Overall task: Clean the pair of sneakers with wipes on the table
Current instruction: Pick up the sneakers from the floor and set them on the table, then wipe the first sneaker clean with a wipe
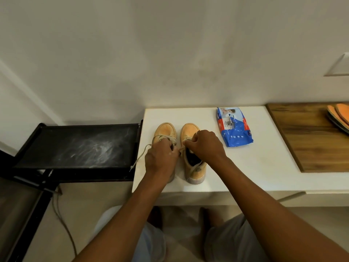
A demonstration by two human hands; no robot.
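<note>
- The pair stands side by side, toes pointing to the top of the frame, just left of the middle of the white table (255, 167). The left sneaker (165, 130) is partly under a hand, and the right sneaker (194, 173) shows its dark opening.
- Both look like light, soft-sided tan shoes with a firmer pale sole. The uppers would likely give under a squeeze, so the heel or sole edge is the steadier place to hold while wiping. The fabric looks grippy rather than slippery, and nothing about them seems fragile.
- The loose lace (140, 156) is limp and trails toward the table's left edge. It could snag or drag the shoe if pulled.
- The left hand (160, 157) sits over the throat of the left sneaker with its fingers curled in, seemingly gripping the loose lace where it leaves the eyelets. The exact pinch is hidden.
- The right hand (204, 143) is also curled tight, thumb and fingers pinching the lacing at the top of the right sneaker.
- The blue pack of wipes (235, 127) lies flat just right of the shoes, untouched. It looks soft and crinkly.
</note>
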